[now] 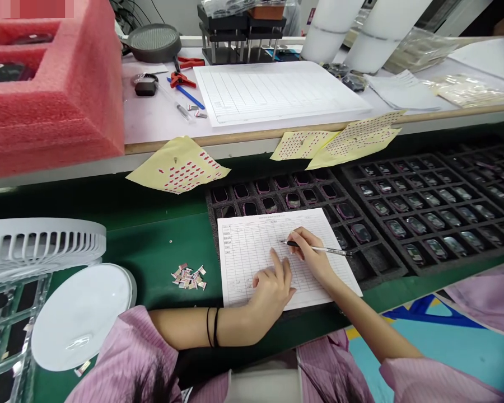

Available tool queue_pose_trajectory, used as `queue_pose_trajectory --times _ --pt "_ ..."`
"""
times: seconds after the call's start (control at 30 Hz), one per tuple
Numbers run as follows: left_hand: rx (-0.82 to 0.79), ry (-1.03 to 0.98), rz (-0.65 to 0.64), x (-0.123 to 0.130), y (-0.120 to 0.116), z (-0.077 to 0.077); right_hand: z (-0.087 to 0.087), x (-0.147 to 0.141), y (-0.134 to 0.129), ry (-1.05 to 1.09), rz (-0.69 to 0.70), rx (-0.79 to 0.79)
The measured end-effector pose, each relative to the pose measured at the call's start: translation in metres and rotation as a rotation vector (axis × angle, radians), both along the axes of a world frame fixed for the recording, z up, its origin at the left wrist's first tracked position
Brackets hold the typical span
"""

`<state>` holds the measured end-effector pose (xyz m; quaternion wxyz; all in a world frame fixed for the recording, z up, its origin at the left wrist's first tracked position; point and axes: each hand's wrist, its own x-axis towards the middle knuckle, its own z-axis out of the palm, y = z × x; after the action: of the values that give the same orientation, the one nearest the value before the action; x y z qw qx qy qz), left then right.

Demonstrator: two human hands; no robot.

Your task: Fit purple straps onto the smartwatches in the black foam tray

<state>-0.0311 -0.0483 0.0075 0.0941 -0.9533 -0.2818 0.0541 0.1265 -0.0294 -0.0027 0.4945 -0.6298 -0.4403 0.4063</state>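
You're at a factory assembly line: green workbench (151,235), black foam trays (424,212) of small devices, pink packing foam (54,112), printed log sheet (239,263).

Ruled form (239,252) overlaps front of foam device tray (277,193); second tray (428,212) right of it. Loose labels (189,276) left of form, desk fan (37,246) further left. Foam packing block (46,101), blank ruled sheet (273,92) on raised counter (151,123) behind.

Entries on the printed form (239,246) are too small to read. The right hand (313,257) hides part of the sheet, and right of the form the black foam tray (348,168) runs off the picture's edge, its small parts (415,226) too small to identify.
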Motion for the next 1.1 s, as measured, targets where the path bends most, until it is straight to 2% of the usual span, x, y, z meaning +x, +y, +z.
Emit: queue_pose_trajectory --times 0.4,0.7,1.1 --pt "0.019 0.014 -0.037 0.0025 0.0041 -0.0003 0.0015 -0.0028 -0.0029 -0.136 -0.059 0.012" --pt "0.009 0.006 -0.037 0.0020 0.0049 -0.0004 0.0009 -0.0027 -0.0008 -0.084 -0.100 -0.023" --pt "0.017 0.011 -0.031 0.0025 0.0050 -0.0008 0.0020 -0.0037 0.0002 -0.142 -0.104 -0.037"
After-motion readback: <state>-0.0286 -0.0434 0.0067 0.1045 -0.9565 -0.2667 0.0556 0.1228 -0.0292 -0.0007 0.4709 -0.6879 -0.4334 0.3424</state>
